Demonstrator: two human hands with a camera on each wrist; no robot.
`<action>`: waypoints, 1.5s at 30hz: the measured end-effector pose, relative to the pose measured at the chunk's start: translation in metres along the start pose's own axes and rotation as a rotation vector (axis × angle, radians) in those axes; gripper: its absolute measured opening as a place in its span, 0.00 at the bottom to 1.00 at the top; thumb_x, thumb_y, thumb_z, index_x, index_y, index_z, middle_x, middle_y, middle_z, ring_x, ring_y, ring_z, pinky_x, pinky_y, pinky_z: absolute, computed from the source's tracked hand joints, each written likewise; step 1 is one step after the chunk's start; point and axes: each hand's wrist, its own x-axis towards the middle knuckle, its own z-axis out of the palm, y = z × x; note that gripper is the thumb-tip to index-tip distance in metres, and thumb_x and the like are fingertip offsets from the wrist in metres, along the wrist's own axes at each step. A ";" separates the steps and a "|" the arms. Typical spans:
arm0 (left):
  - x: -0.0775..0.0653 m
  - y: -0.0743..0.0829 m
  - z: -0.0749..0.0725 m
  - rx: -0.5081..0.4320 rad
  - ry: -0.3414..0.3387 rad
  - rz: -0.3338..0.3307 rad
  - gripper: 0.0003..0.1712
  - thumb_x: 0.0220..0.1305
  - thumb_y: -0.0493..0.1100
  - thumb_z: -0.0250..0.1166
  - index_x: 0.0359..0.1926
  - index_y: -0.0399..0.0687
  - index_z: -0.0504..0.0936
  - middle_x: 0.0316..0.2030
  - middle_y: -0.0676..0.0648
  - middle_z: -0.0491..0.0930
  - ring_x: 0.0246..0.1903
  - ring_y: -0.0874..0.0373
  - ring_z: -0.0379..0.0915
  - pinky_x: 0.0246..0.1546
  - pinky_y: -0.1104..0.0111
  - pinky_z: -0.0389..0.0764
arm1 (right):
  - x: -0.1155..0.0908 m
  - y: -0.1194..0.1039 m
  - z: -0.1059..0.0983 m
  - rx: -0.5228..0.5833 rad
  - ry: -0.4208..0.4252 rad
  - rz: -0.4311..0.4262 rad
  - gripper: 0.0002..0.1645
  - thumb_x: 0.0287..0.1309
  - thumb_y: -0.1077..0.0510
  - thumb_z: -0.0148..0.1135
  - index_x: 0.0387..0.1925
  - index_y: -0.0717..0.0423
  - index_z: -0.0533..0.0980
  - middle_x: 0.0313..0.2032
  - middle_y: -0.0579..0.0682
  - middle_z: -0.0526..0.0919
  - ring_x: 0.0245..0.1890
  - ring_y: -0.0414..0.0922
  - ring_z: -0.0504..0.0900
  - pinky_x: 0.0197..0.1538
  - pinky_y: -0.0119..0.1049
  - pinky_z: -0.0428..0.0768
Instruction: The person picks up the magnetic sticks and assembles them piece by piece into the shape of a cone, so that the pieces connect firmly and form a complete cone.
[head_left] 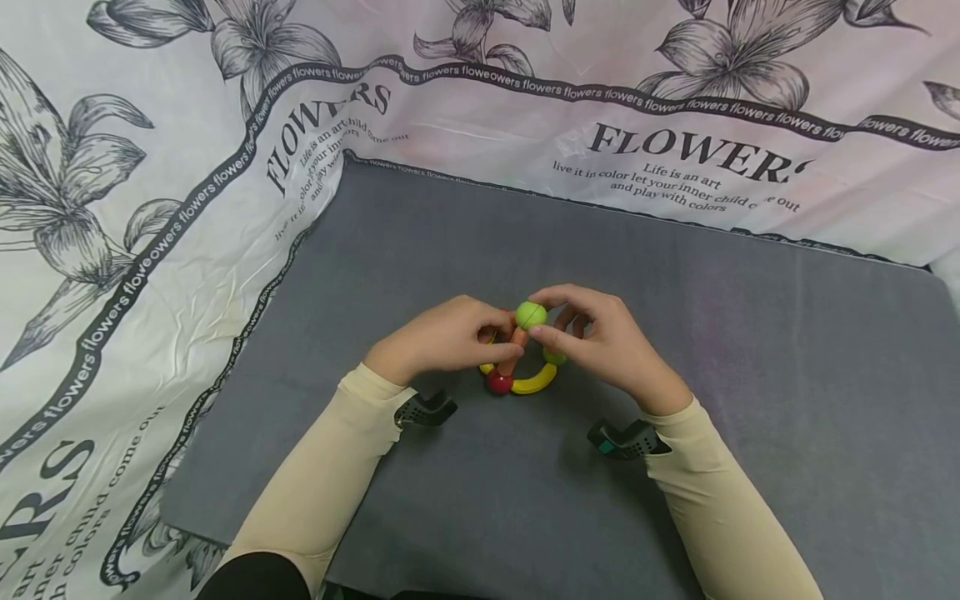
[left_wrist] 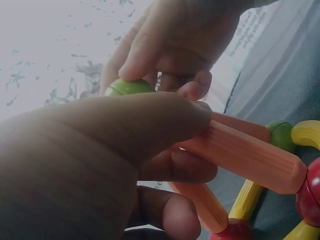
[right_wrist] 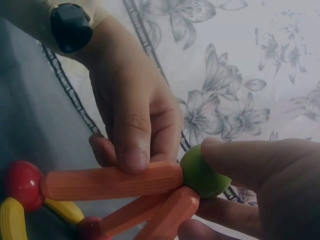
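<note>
My left hand [head_left: 450, 333] pinches a ribbed orange rod [right_wrist: 112, 181] between thumb and fingers. My right hand [head_left: 603, 342] grips a light green ball [right_wrist: 202, 172] with a seam round it. In the right wrist view several orange rods meet at this ball and slope down from it. The held rod's lower end sits against a red ball [left_wrist: 310, 192]. Below runs a ring of curved yellow rods [head_left: 535, 382] joined by balls, among them a second green ball [head_left: 554, 357]. My hands hide the far side of the ring in the head view.
The toy stands on a dark grey tabletop [head_left: 750, 375]. Behind and to the left hangs a white and pink cloth [head_left: 480, 117] with flower drawings and lettering. Each wrist carries a black strapped device, one at the left wrist [head_left: 426, 408], one at the right wrist [head_left: 626, 439].
</note>
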 end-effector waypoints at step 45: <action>0.018 0.012 0.024 0.100 0.053 0.000 0.11 0.66 0.58 0.62 0.31 0.62 0.83 0.18 0.57 0.73 0.14 0.64 0.63 0.17 0.70 0.65 | -0.015 -0.011 -0.027 -0.149 -0.068 0.069 0.17 0.65 0.46 0.62 0.54 0.39 0.75 0.40 0.36 0.81 0.32 0.35 0.79 0.29 0.35 0.78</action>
